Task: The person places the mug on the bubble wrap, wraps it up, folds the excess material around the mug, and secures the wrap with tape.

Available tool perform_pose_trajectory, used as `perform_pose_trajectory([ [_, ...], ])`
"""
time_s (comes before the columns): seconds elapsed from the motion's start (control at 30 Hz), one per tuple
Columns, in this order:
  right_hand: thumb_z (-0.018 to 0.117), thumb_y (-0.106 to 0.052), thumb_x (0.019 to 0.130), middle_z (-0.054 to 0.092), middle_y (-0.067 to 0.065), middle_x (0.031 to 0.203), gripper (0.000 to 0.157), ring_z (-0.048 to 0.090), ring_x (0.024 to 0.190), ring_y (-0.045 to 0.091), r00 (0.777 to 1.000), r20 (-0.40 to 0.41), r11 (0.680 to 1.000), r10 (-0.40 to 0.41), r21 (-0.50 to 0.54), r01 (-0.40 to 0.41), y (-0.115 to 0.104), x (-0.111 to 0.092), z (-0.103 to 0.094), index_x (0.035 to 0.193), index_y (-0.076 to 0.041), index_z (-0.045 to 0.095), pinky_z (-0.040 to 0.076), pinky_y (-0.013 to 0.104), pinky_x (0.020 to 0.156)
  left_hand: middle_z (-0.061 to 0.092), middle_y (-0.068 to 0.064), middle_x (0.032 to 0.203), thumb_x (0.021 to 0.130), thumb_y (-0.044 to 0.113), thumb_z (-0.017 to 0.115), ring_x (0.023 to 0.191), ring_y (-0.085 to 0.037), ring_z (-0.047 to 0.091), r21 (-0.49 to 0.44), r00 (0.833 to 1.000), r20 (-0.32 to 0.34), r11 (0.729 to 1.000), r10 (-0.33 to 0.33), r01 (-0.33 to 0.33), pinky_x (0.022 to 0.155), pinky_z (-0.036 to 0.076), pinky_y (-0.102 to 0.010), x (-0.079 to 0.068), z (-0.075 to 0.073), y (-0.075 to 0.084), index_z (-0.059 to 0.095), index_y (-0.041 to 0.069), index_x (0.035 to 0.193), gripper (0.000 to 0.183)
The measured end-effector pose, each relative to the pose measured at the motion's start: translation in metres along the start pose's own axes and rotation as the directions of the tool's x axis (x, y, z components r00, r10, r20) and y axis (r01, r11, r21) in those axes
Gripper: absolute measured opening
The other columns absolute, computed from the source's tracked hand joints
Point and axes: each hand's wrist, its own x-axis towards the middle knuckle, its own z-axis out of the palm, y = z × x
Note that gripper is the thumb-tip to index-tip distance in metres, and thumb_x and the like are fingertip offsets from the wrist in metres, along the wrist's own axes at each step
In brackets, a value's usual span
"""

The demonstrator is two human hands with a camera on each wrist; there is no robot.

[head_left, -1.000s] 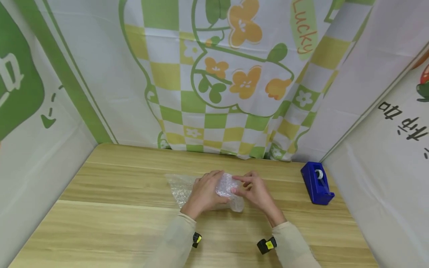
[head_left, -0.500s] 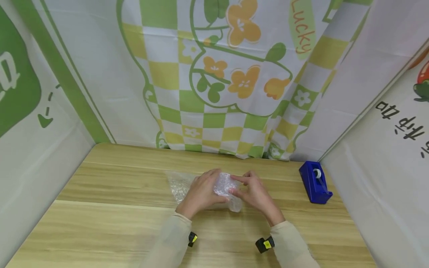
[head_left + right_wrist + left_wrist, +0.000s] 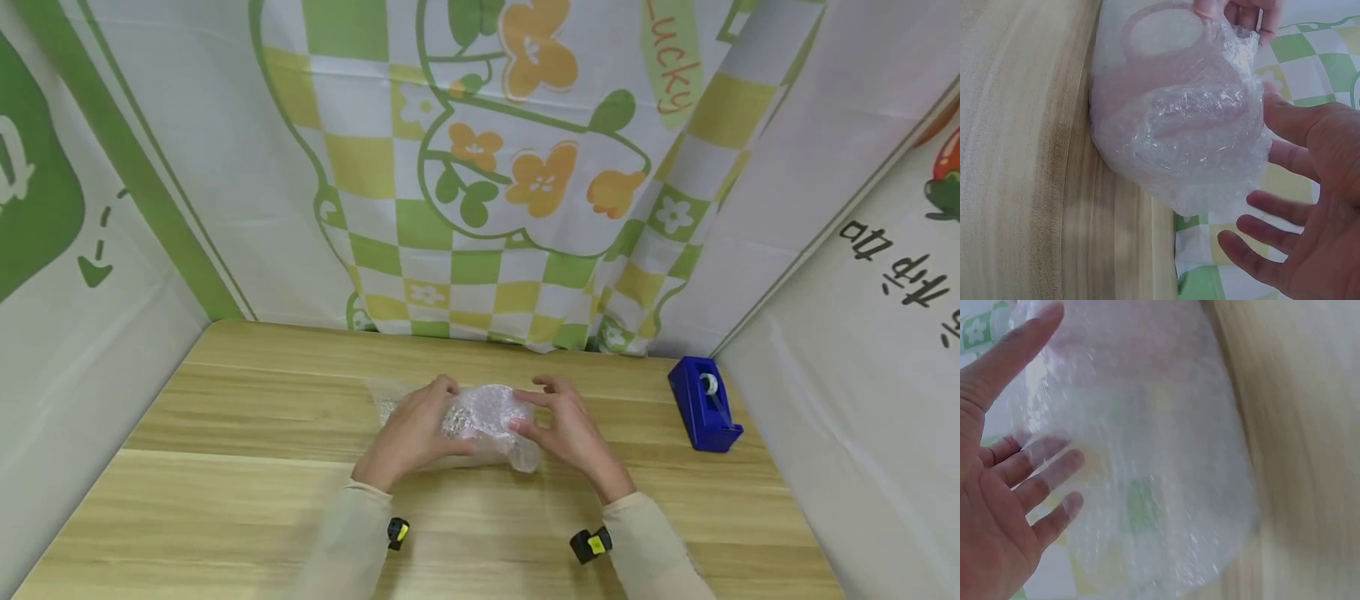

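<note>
Between the hands stands a pink mug wrapped in clear bubble wrap; its ring handle shows through the layers. In the head view, the mug's round end faces up. My right hand pinches the wrapped mug's right side between thumb and index finger, the other fingers spread apart in the right wrist view. My left hand lies over the wrap left of the mug, thumb straight and fingers relaxed. In the left wrist view, its fingertips reach behind a loose sheet of bubble wrap.
A blue tape dispenser with a small roll stands at the back right of the wooden table. A checked, flowered curtain hangs along the back edge, with printed white walls on both sides.
My left hand has slid left off the wrapped mug, uncovering more of the bubble wrap between the hands. My right hand has stayed at the mug's right side.
</note>
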Motion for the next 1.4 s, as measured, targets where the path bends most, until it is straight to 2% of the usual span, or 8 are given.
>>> perform_pose_trajectory([
  [0.23,0.079,-0.021,0.090,0.055,0.022,0.144,0.047,0.048,0.135,0.043,0.997,0.071,0.998,0.011,0.061,-0.015,0.000,0.003,-0.001,0.132,-0.004,0.067,0.039,0.058,0.110,0.066,-0.007,0.116,0.071,0.035,0.093,0.103,-0.025,0.061,-0.031,0.999,0.024,0.999,0.024,-0.023,0.091,0.051,-0.046,-0.007,-0.003,-0.018,0.058,0.011,0.117,0.063],
  [0.33,0.078,-0.022,0.091,0.057,0.020,0.142,0.047,0.049,0.134,0.042,0.996,0.087,0.997,0.031,0.066,-0.037,0.000,0.002,-0.001,0.133,-0.005,0.066,0.039,0.057,0.111,0.065,-0.007,0.121,0.070,0.034,0.093,0.112,-0.029,0.061,-0.036,0.998,0.037,0.998,0.059,-0.058,0.099,0.048,-0.050,-0.008,-0.004,-0.023,0.060,0.012,0.115,0.060],
  [0.47,0.077,-0.022,0.091,0.058,0.019,0.141,0.046,0.051,0.133,0.041,0.995,0.090,0.997,0.037,0.063,-0.043,0.000,0.002,0.000,0.133,-0.005,0.066,0.039,0.057,0.111,0.057,-0.018,0.139,0.070,0.032,0.093,0.130,-0.040,0.051,-0.034,0.995,0.073,0.997,0.070,-0.068,0.111,0.037,-0.058,-0.009,-0.004,-0.026,0.065,0.010,0.116,0.058],
  [0.57,0.077,-0.021,0.091,0.059,0.018,0.141,0.046,0.051,0.133,0.040,0.995,0.092,0.997,0.038,0.069,-0.044,-0.001,0.002,0.000,0.133,-0.005,0.066,0.039,0.056,0.112,0.049,-0.025,0.148,0.072,0.034,0.092,0.138,-0.046,0.042,-0.009,0.992,0.104,0.998,0.070,-0.069,0.115,0.030,-0.063,-0.009,-0.004,-0.029,0.068,0.009,0.117,0.057],
  [0.77,0.077,-0.021,0.092,0.059,0.018,0.140,0.045,0.052,0.133,0.039,0.995,0.096,0.996,0.037,0.078,-0.044,-0.002,0.002,-0.001,0.133,-0.004,0.066,0.039,0.055,0.112,0.041,-0.026,0.153,0.074,0.039,0.089,0.144,-0.047,0.031,0.027,0.986,0.152,0.997,0.068,-0.072,0.117,0.021,-0.065,-0.008,-0.005,-0.034,0.071,0.008,0.122,0.059],
  [0.9,0.076,-0.020,0.092,0.060,0.017,0.140,0.045,0.052,0.132,0.038,0.994,0.096,0.995,0.043,0.086,-0.051,-0.002,0.002,-0.001,0.133,-0.004,0.066,0.039,0.054,0.112,0.040,-0.027,0.153,0.076,0.037,0.087,0.144,-0.046,0.031,-0.005,0.982,0.172,0.997,0.074,-0.074,0.117,0.019,-0.067,-0.009,-0.007,-0.038,0.071,0.007,0.123,0.059],
  [1.07,0.076,-0.020,0.092,0.061,0.015,0.139,0.044,0.053,0.132,0.037,0.994,0.099,0.995,0.041,0.088,-0.049,-0.002,0.002,0.000,0.133,-0.005,0.067,0.040,0.054,0.111,0.041,-0.028,0.153,0.083,0.025,0.083,0.142,-0.047,0.034,-0.068,0.980,0.186,0.996,0.070,-0.058,0.115,0.021,-0.068,-0.012,-0.008,-0.042,0.072,0.003,0.120,0.044],
  [1.4,0.076,-0.020,0.092,0.063,0.013,0.137,0.044,0.055,0.130,0.036,0.995,0.095,0.995,0.038,0.087,-0.046,-0.003,0.002,0.000,0.132,-0.005,0.067,0.041,0.052,0.111,0.048,-0.026,0.147,0.085,0.014,0.076,0.138,-0.048,0.039,-0.033,0.981,0.189,0.999,0.042,-0.037,0.116,0.021,-0.064,-0.009,-0.006,-0.034,0.071,0.000,0.119,0.037],
])
